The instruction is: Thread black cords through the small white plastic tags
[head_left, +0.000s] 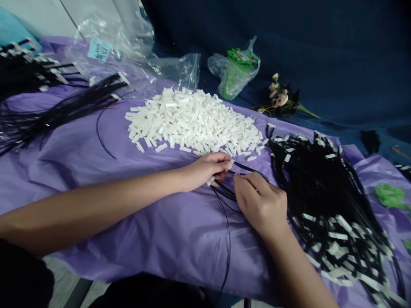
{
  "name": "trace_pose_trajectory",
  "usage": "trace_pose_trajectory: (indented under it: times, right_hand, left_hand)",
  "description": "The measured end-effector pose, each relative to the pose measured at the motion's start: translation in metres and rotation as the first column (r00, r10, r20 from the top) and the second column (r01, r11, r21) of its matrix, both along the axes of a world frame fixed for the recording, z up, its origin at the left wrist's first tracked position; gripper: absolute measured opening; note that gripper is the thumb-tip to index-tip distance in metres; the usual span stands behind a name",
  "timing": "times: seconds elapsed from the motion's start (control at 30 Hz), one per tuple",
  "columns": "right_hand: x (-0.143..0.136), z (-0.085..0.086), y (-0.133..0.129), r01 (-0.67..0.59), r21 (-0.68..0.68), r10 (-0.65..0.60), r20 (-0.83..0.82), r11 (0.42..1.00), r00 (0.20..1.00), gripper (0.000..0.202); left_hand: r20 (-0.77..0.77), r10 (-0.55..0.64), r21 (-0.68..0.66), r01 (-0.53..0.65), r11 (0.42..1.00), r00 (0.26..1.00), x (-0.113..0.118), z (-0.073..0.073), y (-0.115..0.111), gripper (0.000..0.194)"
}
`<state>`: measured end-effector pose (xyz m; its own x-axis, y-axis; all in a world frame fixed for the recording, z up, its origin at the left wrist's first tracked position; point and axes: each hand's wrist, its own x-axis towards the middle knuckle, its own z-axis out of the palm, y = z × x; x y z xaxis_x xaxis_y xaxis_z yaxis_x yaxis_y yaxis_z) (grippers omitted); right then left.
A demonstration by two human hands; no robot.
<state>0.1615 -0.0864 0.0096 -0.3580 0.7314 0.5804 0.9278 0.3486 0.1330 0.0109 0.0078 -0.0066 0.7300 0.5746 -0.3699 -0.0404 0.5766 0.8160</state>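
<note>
Left hand (205, 170): fingers (224, 164) closed in a pinch on a small white connector piece (230, 164) and the end of a thin black cord (247, 169).
Right hand (260, 203): knuckles up, fingers (244, 179) curled shut around the same black cord just right of the left fingers; the two hands nearly touch.
Black cord: runs from the left fingers through the right hand, with loose strands trailing down from the fingers toward the near edge of the tabletop.
White pieces pile (192, 119): a broad heap of small white blocks just beyond the left fingers, its near edge close to them.
Finished cords heap (330, 201): a tangle of black cords with white ends, directly right of the right fingers and reaching to the near right corner.
Cord bundle (48, 102): long black cords lying well to the left of both hands.
Purple cloth (144, 205): covers the tabletop under the hands and all the heaps.
Clear plastic bags (135, 55): crumpled, well beyond the fingers, behind the white pile.
Green bagged item (236, 70): beyond the pile, on dark blue fabric.
Artificial flowers (281, 98): small sprig, beyond and right of the fingers.
</note>
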Motion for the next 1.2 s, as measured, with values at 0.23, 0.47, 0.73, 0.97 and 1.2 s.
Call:
trace_pose_trajectory:
  times: [0.23, 0.47, 0.73, 0.97, 1.2]
  right_hand:
    - [0.015, 0.007, -0.008, -0.066, 0.167, 0.082, -0.091, 0.984, 0.992, 0.028]
    - [0.012, 0.016, -0.013, -0.31, -0.241, 0.306, -0.056, 0.92, 0.95, 0.021]
    - [0.019, 0.013, -0.009, -0.326, -0.302, 0.254, -0.255, 0.896, 0.933, 0.013]
    - [0.051, 0.005, 0.002, -0.203, -0.252, -0.146, -0.893, 0.946, 0.426, 0.008]
    - [0.051, 0.011, 0.005, -0.284, 0.012, -0.02, -0.994, 0.959, -0.112, 0.028]
  left_hand:
    - [0.011, 0.115, -0.057, -0.114, 0.992, 0.993, 0.001, 0.008, 0.002, 0.018]
    - [0.116, 0.193, -0.172, -0.172, 0.97, 0.974, -0.002, 0.008, 0.006, 0.019]
    - [0.087, 0.213, -0.155, -0.198, 0.968, 0.973, 0.0, 0.009, 0.004, 0.02]
    - [0.066, 0.168, -0.068, -0.163, 0.984, 0.984, 0.0, 0.007, 0.001, 0.023]
    - [0.08, 0.125, -0.016, -0.124, 0.992, 0.989, -0.002, 0.002, 0.001, 0.026]
